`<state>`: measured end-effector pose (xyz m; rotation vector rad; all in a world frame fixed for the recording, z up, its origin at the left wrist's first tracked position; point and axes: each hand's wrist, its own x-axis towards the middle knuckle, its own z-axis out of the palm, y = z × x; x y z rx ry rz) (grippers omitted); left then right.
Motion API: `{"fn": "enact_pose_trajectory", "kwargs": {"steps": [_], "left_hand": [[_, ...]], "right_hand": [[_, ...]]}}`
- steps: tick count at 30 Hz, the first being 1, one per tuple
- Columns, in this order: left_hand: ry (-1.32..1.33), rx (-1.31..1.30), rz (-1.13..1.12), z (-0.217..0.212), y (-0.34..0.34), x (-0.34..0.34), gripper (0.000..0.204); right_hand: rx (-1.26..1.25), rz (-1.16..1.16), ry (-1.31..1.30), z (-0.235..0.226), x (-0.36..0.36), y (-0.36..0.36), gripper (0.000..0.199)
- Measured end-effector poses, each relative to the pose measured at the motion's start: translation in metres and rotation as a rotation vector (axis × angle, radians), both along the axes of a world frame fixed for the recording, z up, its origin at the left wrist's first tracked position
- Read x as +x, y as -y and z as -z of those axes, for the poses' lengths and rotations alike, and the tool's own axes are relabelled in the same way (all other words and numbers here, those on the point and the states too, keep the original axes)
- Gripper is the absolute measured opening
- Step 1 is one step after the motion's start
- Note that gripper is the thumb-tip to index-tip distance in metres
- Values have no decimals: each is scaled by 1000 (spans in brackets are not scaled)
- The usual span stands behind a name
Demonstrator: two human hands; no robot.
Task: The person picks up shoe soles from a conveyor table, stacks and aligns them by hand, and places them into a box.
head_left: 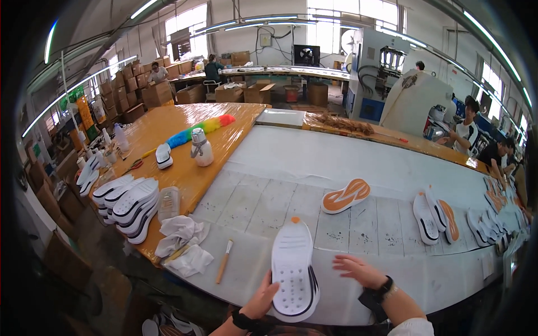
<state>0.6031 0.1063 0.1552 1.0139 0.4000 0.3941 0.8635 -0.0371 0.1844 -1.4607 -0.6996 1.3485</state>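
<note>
- Wearer's hands: we count two, left hand and right hand.
- Held sole: one.
- Lone orange-bottomed sole mid-table: one.
- Trio of soles right of it: we count three.
- Brush: one.
- Rainbow duster: one.
- Silver-capped bottle: one.
- Clear box: one.
- Black wristbands: two.
- Left-hand pile of soles: several; overlapping, we cannot fix a number.

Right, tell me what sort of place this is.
Probably a footwear workshop: a shoe sole held at a broad white worktable, stacked soles to the left, and piled cardboard boxes behind suggest it.
</note>
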Motion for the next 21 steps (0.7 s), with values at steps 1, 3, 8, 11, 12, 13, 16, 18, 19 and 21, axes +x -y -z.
{"fn": "enact_pose_trajectory", "kwargs": {"steps": [1,3,8,11,12,13,16,18,19,21], "left_hand": [[-1,-2,5,-7,0,6,69],[13,94,22,-5,-5,14,70],[-11,26,-38,-28,-43,-10,67],[-22,-61,13,-30,-37,-18,51],[-39,-35,-62,-25,-31,-13,53],[-41,-59,-22,-2,-35,-18,50],[-55,-74,-85,11,-32,-18,39],[-64,-99,-42,12,-34,-18,39],[-73,-146,-18,12,-35,-20,39],[-97,-142,-39,11,-35,-18,38]], "right_hand": [[-104,33,-290,21,-6,-19,49],[-54,-165,-348,58,-32,-51,59],[-68,-512,-139,17,-32,-89,50],[81,-443,654,29,39,-142,46],[34,-187,832,34,63,-161,48],[53,-134,1129,36,86,-179,50],[-4,49,1564,60,127,-212,55],[-63,140,1692,70,133,-214,58],[-164,79,1711,74,129,-214,55],[-369,-54,1740,80,121,-211,49]]}}
